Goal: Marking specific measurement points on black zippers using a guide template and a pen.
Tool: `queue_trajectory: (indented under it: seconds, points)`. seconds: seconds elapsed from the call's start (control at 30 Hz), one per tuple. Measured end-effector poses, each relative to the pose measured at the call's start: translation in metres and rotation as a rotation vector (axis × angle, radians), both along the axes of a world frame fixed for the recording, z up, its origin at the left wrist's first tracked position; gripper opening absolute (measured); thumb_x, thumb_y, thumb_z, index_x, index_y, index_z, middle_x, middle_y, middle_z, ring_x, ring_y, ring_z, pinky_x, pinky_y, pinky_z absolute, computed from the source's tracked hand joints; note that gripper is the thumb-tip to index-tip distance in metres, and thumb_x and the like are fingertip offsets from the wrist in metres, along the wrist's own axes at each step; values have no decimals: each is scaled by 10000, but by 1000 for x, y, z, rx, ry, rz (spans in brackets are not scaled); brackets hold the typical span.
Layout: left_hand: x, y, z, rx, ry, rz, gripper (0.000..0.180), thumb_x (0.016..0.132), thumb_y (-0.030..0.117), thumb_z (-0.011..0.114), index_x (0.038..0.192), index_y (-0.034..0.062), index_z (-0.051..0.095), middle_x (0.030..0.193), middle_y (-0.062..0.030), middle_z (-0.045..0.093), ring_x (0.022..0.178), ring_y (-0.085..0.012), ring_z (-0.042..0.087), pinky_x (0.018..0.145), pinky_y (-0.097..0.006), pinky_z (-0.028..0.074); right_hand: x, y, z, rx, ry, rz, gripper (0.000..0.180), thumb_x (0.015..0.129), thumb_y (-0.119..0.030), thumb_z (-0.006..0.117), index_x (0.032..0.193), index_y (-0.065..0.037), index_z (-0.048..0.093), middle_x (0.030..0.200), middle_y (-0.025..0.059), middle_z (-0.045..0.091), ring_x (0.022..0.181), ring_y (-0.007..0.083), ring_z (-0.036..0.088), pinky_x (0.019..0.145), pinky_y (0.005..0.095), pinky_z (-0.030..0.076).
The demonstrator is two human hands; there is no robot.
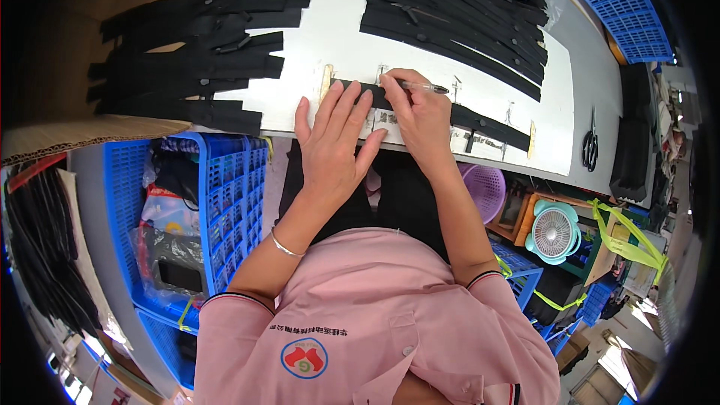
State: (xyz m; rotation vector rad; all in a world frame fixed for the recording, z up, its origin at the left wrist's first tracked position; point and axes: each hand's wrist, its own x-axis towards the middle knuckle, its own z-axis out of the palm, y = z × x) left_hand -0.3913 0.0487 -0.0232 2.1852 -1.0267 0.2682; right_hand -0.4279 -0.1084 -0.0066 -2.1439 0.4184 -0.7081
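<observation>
A long black fabric strip (491,129) lies along the near edge of the white board, between two small wooden stop pieces (327,82) at its ends. My left hand (334,139) rests flat on the strip's left part, its fingers stretched out. In my right hand (421,120) is a pen (429,88) with a clear barrel. The pen's writing end is hidden by my fingers, close to the strip's upper edge. Short dark marks run along the board beside the strip.
Piles of black strips lie at the left (202,60) and far right (457,26). Scissors (591,142) lie on the grey table at the right. A cardboard box (97,131) borders the left side. Below stand a blue crate (225,217), a purple basket (484,193) and a small fan (555,232).
</observation>
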Motion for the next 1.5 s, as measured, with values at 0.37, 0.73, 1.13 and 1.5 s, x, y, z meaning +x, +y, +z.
queue_trajectory:
  seconds: [0.37, 0.73, 1.13, 1.5]
  points:
    - [-1, -1, -2, 21, -22, 20, 508, 907, 300, 767, 1351, 67, 678, 1424, -94, 629, 1392, -268, 523, 1207, -547, 208, -10, -6, 3, 113, 85, 150, 180, 964, -135, 697, 938, 33, 757, 833, 82, 762, 659, 156, 686, 609, 277, 514]
    - [-3, 1, -4, 76, 12, 18, 512, 931, 251, 759, 1413, 115, 654, 1500, -72, 588, 1452, -270, 472, 1234, -531, 175, -36, -17, 18, 222, -4, 75, 178, 995, -102, 654, 949, 29, 765, 847, 70, 754, 695, 92, 647, 622, 233, 492]
    - [-2, 0, -2, 100, 6, 7, 513, 930, 235, 764, 1413, 102, 656, 1494, -86, 594, 1460, -279, 464, 1239, -530, 169, -74, -56, 20, -442, 11, -16, 215, 808, -63, 810, 1012, -120, 772, 881, 26, 695, 895, 232, 618, 932, 395, 410]
    - [-7, -13, 16, 84, 0, 17, 527, 894, 257, 794, 1368, 62, 670, 1466, -119, 608, 1442, -312, 472, 1225, -566, 198, -97, -75, 13, -301, 59, -113, 226, 821, -51, 801, 1035, -112, 759, 933, 19, 712, 970, 222, 607, 969, 364, 400]
